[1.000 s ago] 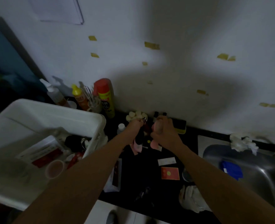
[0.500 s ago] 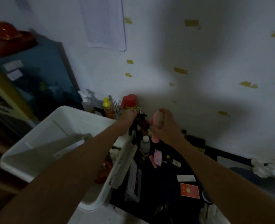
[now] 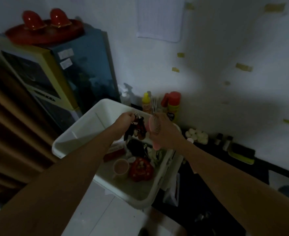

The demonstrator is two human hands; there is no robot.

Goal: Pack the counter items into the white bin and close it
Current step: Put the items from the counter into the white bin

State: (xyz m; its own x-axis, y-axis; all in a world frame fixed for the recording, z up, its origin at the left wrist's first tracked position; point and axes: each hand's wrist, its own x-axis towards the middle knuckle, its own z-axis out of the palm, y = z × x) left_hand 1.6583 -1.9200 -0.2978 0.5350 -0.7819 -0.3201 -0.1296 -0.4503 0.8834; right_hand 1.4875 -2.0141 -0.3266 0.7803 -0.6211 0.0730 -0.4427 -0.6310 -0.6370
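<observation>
The open white bin (image 3: 82,133) stands left of the dark counter (image 3: 208,184). Inside it lie a pink cup (image 3: 121,166), a red spotted item (image 3: 141,169), a red-and-white box (image 3: 115,150) and dark tangled things. My left hand (image 3: 125,119) hangs over the bin, shut on a bunch of dark and red keychains (image 3: 137,128) that dangle from it. Beside it, also above the bin, my right hand (image 3: 164,132) is shut on a pink hairbrush (image 3: 154,125), bristles facing me.
Along the wall stand a clear pump bottle (image 3: 125,97), a yellow bottle (image 3: 146,103) and a red-capped spray can (image 3: 173,106). White cotton balls (image 3: 197,134), small dark bottles (image 3: 222,141) and a green-black sponge (image 3: 241,155) sit on the counter. A blue cabinet (image 3: 82,72) stands at left.
Both hands lifted the keychains and the hairbrush off the counter and carried them left, over the bin. My view swung left and up.
</observation>
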